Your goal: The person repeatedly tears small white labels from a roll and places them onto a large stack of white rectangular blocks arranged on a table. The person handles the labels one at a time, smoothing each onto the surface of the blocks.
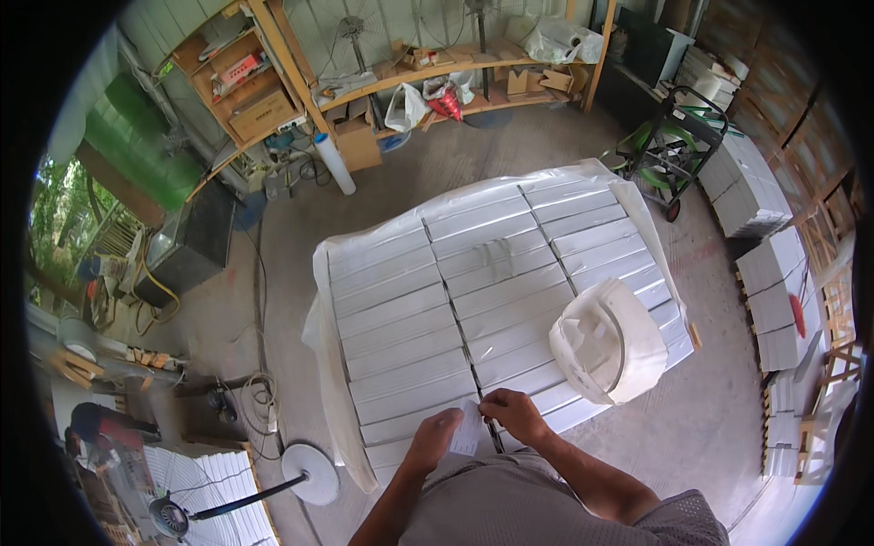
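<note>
Underneath, a grey concrete floor (273, 318) surrounds a broad stack of long white cartons (391, 328), with brown wooden shelving (499, 69) beyond it. Upon the stack's right part sits a round white open-topped container (635, 350). Over the stack's near edge, my bare forearms (592, 469) converge: my left hand (432, 437) pinches a small white printed paper sheet (467, 434); my right hand (515, 416) curls at its edge, its grip I cannot tell.
</note>
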Demonstrator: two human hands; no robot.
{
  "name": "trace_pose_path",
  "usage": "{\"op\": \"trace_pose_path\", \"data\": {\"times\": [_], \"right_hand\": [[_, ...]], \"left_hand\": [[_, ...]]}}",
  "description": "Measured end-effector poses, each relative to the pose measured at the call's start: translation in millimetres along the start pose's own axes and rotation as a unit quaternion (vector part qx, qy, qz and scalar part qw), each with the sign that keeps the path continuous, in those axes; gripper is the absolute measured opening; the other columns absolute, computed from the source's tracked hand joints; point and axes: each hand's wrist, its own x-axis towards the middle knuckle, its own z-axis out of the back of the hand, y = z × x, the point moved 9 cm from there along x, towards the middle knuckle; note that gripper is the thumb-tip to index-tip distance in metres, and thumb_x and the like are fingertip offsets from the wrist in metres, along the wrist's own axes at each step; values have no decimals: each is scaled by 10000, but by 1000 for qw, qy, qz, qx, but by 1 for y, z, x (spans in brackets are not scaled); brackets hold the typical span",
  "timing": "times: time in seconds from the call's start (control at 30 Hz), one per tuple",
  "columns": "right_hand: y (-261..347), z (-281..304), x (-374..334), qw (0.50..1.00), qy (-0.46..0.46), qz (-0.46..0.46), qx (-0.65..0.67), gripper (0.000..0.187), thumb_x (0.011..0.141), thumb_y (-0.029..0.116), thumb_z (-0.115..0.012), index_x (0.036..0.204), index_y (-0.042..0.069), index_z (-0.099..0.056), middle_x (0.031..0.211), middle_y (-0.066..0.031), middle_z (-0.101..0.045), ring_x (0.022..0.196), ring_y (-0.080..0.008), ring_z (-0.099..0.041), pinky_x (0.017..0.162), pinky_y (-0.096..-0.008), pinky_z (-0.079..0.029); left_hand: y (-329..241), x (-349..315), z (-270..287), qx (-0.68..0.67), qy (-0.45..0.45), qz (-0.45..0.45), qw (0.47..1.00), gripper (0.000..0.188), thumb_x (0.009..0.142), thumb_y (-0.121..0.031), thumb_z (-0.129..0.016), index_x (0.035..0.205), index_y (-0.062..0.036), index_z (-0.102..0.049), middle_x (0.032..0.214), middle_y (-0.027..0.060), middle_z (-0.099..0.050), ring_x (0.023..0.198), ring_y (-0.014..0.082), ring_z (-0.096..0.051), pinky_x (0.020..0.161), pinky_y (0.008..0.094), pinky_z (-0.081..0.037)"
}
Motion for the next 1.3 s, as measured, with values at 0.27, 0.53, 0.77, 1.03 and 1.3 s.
{"op": "trace_pose_path", "data": {"times": [0.27,0.53,0.77,1.03,1.3], "right_hand": [[6,11,-7,994,-41,83,-59,215,906,179,-636,998,-12,-673,810,-106,-698,736,-167,-657,688,-303,-514],[4,38,-21,935,-145,244,-215,200,897,150,-648,1021,-6,-662,840,-133,-699,775,-192,-673,718,-319,-528],[-189,80,27,965,-246,0,91,173,869,150,-593,793,1,-637,723,-139,-661,624,-261,-662,550,-374,-488],[-142,85,-20,964,-228,-73,118,275,870,236,-632,965,-13,-700,692,-69,-675,559,-133,-592,513,-296,-468],[-108,81,-28,969,-237,-9,62,243,867,209,-619,924,-21,-671,748,-130,-693,679,-217,-678,670,-342,-526]], "left_hand": [[-10,9,-32,-37,-11,76,996,344,895,-269,-604,1076,23,-622,789,61,-630,609,94,-514,538,247,-401],[0,30,-40,106,-21,14,994,239,904,-206,-652,1051,-18,-643,745,65,-641,629,129,-579,593,280,-469],[-110,27,-82,189,-22,-237,953,138,895,-131,-652,958,-11,-624,840,101,-614,713,206,-588,655,316,-470],[-162,92,-175,257,26,-290,921,148,880,-157,-631,939,-21,-629,869,158,-634,771,347,-610,691,418,-480],[-139,128,-228,397,14,-288,871,184,880,-199,-643,1039,-108,-638,927,141,-645,823,357,-635,704,443,-500]]}}
